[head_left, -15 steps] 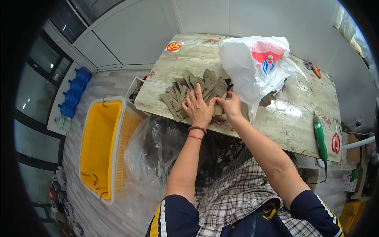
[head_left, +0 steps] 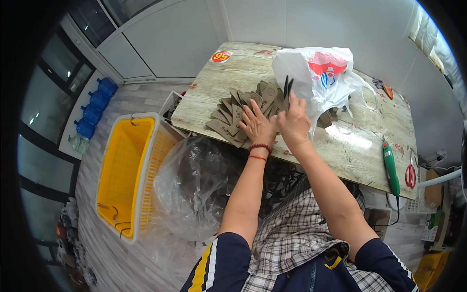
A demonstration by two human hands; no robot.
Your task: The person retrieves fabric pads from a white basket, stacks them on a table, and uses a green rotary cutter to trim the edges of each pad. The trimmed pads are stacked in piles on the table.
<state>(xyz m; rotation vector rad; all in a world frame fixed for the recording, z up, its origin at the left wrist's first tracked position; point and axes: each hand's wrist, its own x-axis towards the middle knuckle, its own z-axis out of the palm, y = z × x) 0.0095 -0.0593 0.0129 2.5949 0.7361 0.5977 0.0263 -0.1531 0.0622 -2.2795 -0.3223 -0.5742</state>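
Observation:
A fanned pile of olive-brown printed tabs (head_left: pixel 228 113) lies near the table's front edge. My left hand (head_left: pixel 260 127) rests flat on it, fingers spread. Just right of it, my right hand (head_left: pixel 295 121) is closed around a black two-pronged thing (head_left: pixel 288 86), its two narrow ends pointing up and away from me. The rest of that thing is hidden in my fist, so its kind is unclear. Behind my right hand stands a crumpled white plastic bag (head_left: pixel 294 65) with red and blue print. More brown pieces (head_left: pixel 327 118) show at the bag's lower edge.
On the table's right lie a green corded tool (head_left: pixel 390 163) and red-handled scissors (head_left: pixel 410 176). A yellow basket (head_left: pixel 121 170) stands on the floor at left, beside a clear plastic bag (head_left: pixel 189 194) at the table's front. Blue water bottles (head_left: pixel 97 100) line the far left wall.
My right hand has gone from pinching at the pile's right edge to a raised fist with the black two-pronged thing upright in it. My left hand stays on the tabs.

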